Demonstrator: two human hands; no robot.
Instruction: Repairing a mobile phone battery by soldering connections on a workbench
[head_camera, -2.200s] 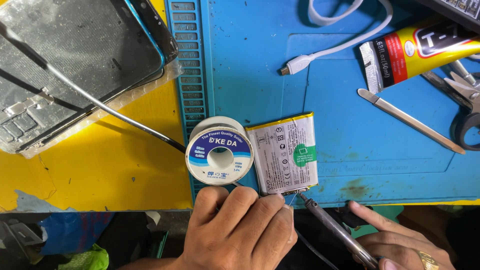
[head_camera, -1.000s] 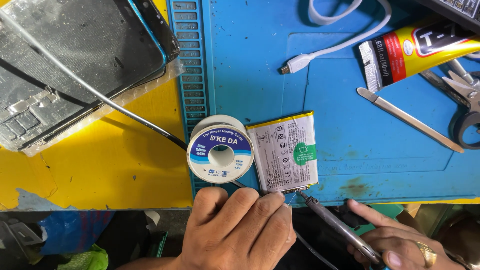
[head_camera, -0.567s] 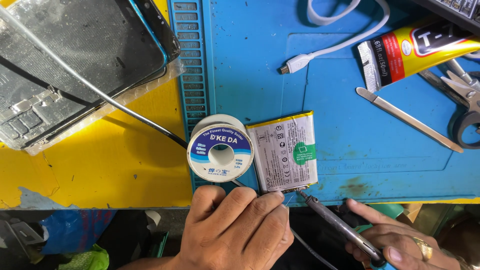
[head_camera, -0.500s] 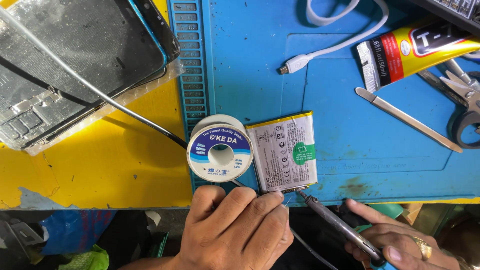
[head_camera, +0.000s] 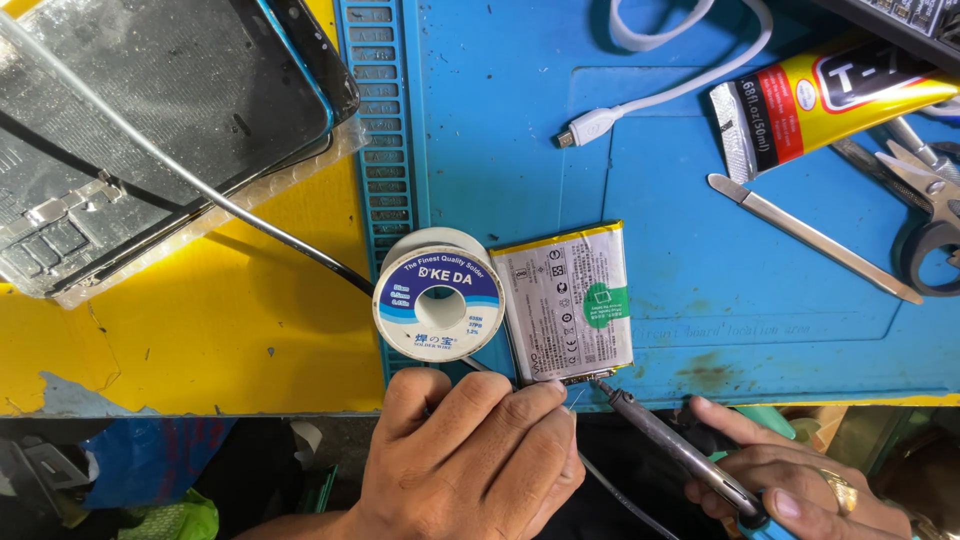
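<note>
Down at the near edge of the desk (head_camera: 180, 340), the left hand (head_camera: 470, 460) lies knuckles up, its fingers curled together, with the fingertips (head_camera: 545, 392) pinched on a thin solder wire (head_camera: 578, 396) whose free end points at the lower edge of the battery (head_camera: 565, 300). Whether the wire runs back from the hand to the spool (head_camera: 438, 302) cannot be told, since the hand covers that stretch. The right hand (head_camera: 790, 480), with a ring on one finger, is closed round the blue handle of a soldering iron (head_camera: 665, 440); the iron slants up and to the left, its tip right at the battery's bottom edge, just beside the end of the wire.

The battery is a flat silver pack with a green round sticker, lying on the blue mat (head_camera: 680, 200), touching or nearly touching the white spool on its left. A dark cable (head_camera: 250, 220) runs from the spool's left side up across the yellow surface. At the upper left lies an opened phone (head_camera: 150, 130). On the mat, well apart from the hands, lie a white cable (head_camera: 640, 100), a yellow glue tube (head_camera: 830, 100), a metal spudger (head_camera: 810, 238), and scissors (head_camera: 925, 220) at the right edge.
</note>
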